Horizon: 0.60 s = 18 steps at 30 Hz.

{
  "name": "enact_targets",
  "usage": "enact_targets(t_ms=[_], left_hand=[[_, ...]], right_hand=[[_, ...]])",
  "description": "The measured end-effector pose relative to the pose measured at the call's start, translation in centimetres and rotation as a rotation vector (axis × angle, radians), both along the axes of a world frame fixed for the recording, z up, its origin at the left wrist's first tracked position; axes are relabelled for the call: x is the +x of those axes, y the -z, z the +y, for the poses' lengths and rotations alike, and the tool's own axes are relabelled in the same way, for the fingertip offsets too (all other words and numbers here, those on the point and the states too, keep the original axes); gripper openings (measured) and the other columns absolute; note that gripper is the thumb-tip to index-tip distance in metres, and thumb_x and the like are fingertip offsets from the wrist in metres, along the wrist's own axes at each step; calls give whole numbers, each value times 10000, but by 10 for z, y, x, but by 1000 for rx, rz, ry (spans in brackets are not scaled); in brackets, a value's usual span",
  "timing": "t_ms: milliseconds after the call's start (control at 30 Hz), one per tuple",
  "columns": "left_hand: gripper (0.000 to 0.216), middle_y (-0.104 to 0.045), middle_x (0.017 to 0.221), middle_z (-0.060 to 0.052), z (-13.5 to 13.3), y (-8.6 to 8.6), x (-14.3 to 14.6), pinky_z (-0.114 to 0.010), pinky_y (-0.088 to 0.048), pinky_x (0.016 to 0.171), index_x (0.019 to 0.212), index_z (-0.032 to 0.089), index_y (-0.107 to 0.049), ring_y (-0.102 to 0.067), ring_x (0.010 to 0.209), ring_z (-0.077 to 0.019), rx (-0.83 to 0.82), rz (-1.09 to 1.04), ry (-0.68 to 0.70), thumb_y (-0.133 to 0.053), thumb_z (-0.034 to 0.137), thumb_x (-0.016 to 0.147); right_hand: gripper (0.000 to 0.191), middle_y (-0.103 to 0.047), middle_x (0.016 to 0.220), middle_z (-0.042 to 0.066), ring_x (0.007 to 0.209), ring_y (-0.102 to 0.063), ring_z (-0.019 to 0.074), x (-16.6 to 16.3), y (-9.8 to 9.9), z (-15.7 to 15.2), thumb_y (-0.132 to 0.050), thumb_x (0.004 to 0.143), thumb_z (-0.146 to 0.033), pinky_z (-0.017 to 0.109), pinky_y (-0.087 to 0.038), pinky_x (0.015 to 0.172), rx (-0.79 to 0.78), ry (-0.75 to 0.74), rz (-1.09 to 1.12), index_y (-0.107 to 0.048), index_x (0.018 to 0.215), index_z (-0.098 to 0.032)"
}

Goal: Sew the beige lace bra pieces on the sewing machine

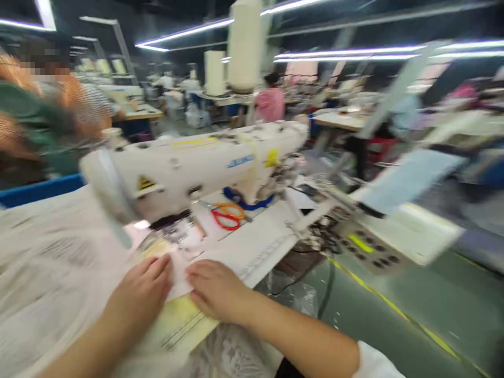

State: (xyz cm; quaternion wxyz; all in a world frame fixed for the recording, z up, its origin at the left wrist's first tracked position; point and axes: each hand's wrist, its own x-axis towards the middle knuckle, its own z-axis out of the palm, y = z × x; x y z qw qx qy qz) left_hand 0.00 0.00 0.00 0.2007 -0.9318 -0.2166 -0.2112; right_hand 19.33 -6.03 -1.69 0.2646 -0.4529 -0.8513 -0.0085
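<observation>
A white sewing machine (197, 168) stands on the table, seen tilted and blurred by motion. Below its needle end lies a small piece of white fabric (179, 273) on the pale machine bed. My left hand (139, 302) rests on the fabric's left side with fingers stretched flat. My right hand (216, 291) lies on its right side, fingers curled down and pressing the cloth. A larger sheet of white fabric (51, 278) spreads over the table to the left.
Red and orange scissors (227, 215) lie behind the machine arm. A control panel (370, 247) sits to the right above a green floor with a yellow line. A person in orange and green (43, 105) is at the left; another in pink (270, 102) stands farther back.
</observation>
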Motion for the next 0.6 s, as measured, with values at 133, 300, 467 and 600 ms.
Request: enact_targets(t_ms=[133,300,467,600], left_hand=[[265,-632,1119,-166,-3,6,-4,-377,-481,859,992,61,-655,-572,999,-264,-184,242,-177,-468,210,879],[340,-587,1168,-194,-1,10,-5,-392,-467,862,1126,34,-580,-548,1033,-271,-297,196,-247,-453,242,889],[396,-583,1155,-211,7,10,-4,-401,-482,808,1159,5,-557,-555,996,-287,-314,177,-310,-471,273,881],[377,-601,1136,-193,16,9,-5,-396,-488,806,1131,24,-581,-554,1004,-286,-317,161,-324,-479,284,879]], right_hand=[[204,-652,1103,150,1050,-584,253,3,13,4,-475,872,-152,451,-498,892,-45,-105,136,-608,1026,-144],[210,-662,1092,113,988,-607,249,4,19,0,-496,874,-210,437,-528,836,4,-78,138,-632,1032,-197],[223,-650,1119,118,997,-604,238,3,16,-2,-479,869,-183,415,-541,839,-18,-102,116,-620,1042,-188],[232,-645,1144,125,1041,-592,241,1,14,0,-484,870,-166,421,-538,875,-8,-152,78,-604,1069,-173]])
